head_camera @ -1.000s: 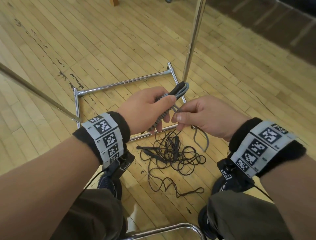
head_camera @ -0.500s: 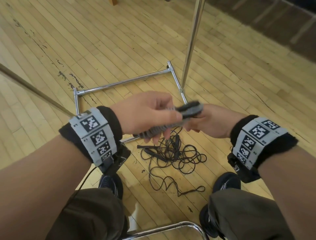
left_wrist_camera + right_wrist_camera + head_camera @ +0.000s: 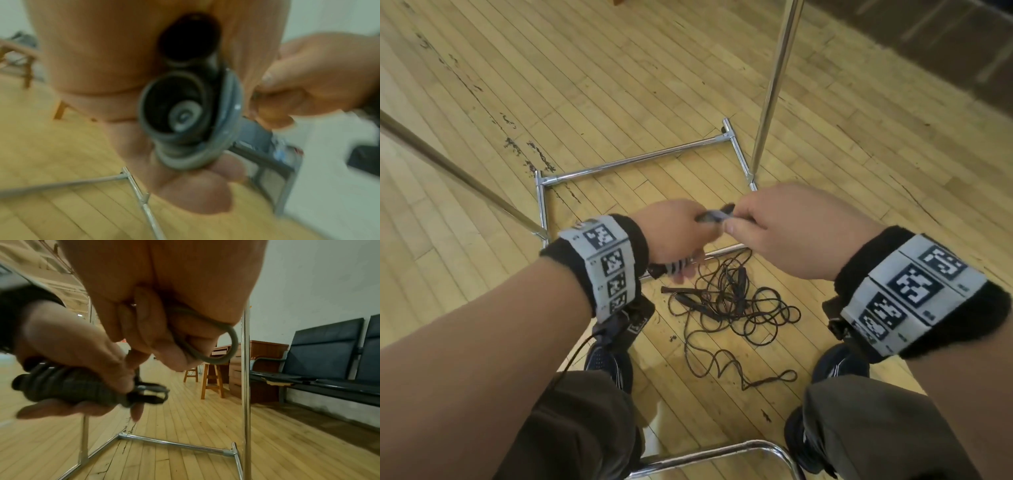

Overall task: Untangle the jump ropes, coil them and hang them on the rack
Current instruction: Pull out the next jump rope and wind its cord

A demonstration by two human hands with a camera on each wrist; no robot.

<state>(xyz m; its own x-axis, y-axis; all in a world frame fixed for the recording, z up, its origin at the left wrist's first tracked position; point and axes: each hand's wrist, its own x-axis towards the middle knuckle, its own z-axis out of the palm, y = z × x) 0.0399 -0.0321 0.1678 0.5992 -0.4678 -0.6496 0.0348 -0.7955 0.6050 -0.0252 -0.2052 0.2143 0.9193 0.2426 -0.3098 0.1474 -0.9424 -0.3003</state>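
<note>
My left hand (image 3: 674, 234) grips a grey jump rope bundle (image 3: 713, 216), its cord wound round the two black handles (image 3: 179, 105). The bundle's lower end (image 3: 676, 268) pokes out under my left palm. My right hand (image 3: 777, 224) meets the left at the bundle's top and pinches a loose loop of grey cord (image 3: 226, 345). A second, black jump rope (image 3: 732, 308) lies tangled on the wood floor between my feet. The chrome rack stands just beyond, with its base frame (image 3: 640, 161) and upright pole (image 3: 774, 85).
A slanted metal pole (image 3: 458, 174) crosses the left side. A chrome chair frame (image 3: 722, 454) sits under my knees, with my dark shoes (image 3: 607, 363) beside the tangle. Black bench seats (image 3: 329, 366), wooden stools (image 3: 209, 378) and a wooden desk stand by the wall.
My right hand carried the loose grey cord from under the bundle, round behind it, up to its top end. My left hand tipped the bundle flatter and both hands drew together.
</note>
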